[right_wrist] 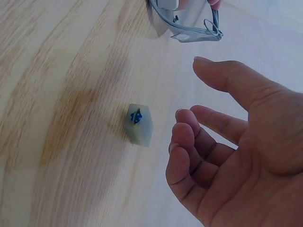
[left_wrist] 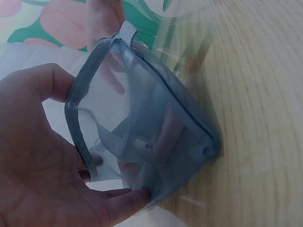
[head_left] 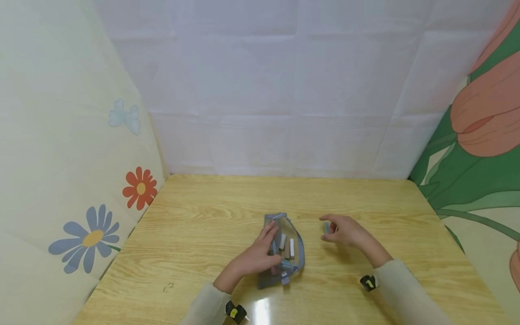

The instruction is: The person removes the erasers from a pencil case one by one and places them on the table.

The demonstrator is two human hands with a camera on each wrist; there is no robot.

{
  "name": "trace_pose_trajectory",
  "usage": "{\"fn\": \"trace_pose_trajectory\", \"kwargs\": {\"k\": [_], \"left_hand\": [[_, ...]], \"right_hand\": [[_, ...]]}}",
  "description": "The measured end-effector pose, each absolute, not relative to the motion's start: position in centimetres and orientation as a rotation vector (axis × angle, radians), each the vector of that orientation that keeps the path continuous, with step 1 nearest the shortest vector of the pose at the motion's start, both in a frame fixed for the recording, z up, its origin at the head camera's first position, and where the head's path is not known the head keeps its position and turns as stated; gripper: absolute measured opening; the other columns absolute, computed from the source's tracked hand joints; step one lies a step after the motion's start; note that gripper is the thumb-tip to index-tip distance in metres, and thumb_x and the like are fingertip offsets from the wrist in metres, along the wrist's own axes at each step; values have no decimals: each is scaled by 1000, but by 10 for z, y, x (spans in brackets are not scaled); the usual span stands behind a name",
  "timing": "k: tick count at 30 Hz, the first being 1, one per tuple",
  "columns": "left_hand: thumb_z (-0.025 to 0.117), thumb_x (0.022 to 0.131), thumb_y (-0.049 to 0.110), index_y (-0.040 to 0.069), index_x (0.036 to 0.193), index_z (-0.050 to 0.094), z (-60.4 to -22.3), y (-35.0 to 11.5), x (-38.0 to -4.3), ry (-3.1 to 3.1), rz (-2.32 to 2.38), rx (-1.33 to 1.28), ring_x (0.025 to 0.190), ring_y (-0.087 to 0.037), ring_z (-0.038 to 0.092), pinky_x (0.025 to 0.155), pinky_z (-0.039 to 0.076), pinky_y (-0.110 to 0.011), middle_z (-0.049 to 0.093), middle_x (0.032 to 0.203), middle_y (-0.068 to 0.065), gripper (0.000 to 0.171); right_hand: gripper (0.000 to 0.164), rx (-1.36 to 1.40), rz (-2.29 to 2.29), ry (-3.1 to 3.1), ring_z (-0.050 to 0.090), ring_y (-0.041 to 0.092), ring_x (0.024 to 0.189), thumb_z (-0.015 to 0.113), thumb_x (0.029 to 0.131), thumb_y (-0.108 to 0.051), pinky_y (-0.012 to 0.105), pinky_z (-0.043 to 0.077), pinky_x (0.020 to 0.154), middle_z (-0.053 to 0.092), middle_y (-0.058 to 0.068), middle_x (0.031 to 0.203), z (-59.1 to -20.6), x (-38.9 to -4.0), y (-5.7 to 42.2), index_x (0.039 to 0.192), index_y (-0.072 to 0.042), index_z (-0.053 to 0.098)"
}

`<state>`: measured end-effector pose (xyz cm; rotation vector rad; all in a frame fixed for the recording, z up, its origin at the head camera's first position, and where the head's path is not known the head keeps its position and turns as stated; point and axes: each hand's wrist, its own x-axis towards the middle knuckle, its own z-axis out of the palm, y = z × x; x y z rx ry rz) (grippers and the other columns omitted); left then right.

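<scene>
A blue-grey mesh zip pouch (head_left: 301,253) lies unzipped on the table, gripped by my left hand (head_left: 259,255) along its left side. In the left wrist view, the fingers and thumb of that hand (left_wrist: 42,156) curl about the edge of the pouch (left_wrist: 180,109). Several small bars, among them a white bar (head_left: 292,248), are inside it. Right of the pouch, a small pale green block (right_wrist: 138,126) with a blue mark stands on the wood. My right hand (head_left: 347,232) hovers beside this block, fingers loosely bent and apart from it, holding nothing.
The wood-grain table (head_left: 211,198) runs back to a white cloth wall (head_left: 260,90). Flower-printed cloths hang at the left (head_left: 40,158) and right (head_left: 483,189). A small black tag (head_left: 369,283) is worn at the right wrist, another black tag (head_left: 235,312) at the left.
</scene>
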<state>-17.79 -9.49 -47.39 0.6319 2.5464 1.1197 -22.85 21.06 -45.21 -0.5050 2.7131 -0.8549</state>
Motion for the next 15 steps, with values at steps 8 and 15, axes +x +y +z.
{"fn": "trace_pose_trajectory", "kwargs": {"k": [8, 15], "left_hand": [[60, 79, 29, 3, 161, 18, -474, -95, -179, 2532, 1123, 621, 152, -38, 19, 117, 32, -54, 2, 171, -10, 96], [60, 80, 31, 5, 162, 17, -476, -96, -180, 2534, 1114, 610, 152, -36, 20, 117, 32, -53, 1, 171, -8, 96]], "right_hand": [[61, -582, -854, 2715, 54, 11, 72, 76, 89, -22, 30, 46, 65, 59, -3, 83, -452, -226, 207, 141, -1, 54], [61, -588, -889, 2697, 54, 11, 73, 77, 88, -20, 29, 47, 66, 59, -3, 83, -451, -223, 202, 142, 0, 54]]}}
